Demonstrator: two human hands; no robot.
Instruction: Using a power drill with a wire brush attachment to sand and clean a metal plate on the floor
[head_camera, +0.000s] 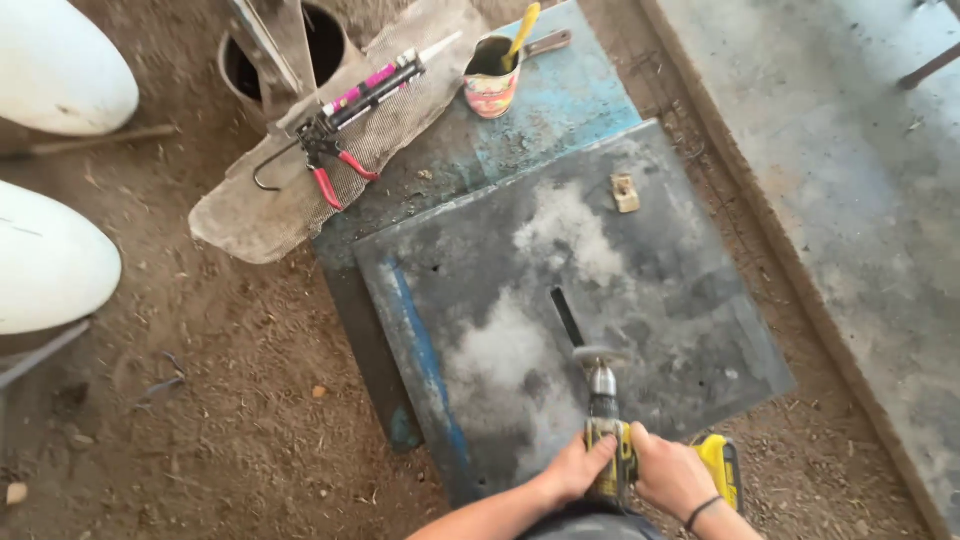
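Note:
Both of my hands grip a yellow and black cordless drill (612, 440) at the bottom of the view. My left hand (575, 468) wraps the drill body from the left. On the other side my right hand (672, 476) holds the handle, with a black band on the wrist. The drill's round attachment (599, 355) presses down on a dark grey metal sheet (640, 260) lying on the ground. A short dark slot (567, 316) is cut in the sheet just beyond the attachment. White dust patches cover the sheet's middle.
A blue panel (560, 100) lies under the sheet. A caulking gun (355, 110) with red handles rests on a grey slab. A tin can (492, 75) holds a yellow-handled tool. A small tan block (626, 192) sits on the sheet. White rounded objects (50, 260) stand left; concrete slab (850, 180) right.

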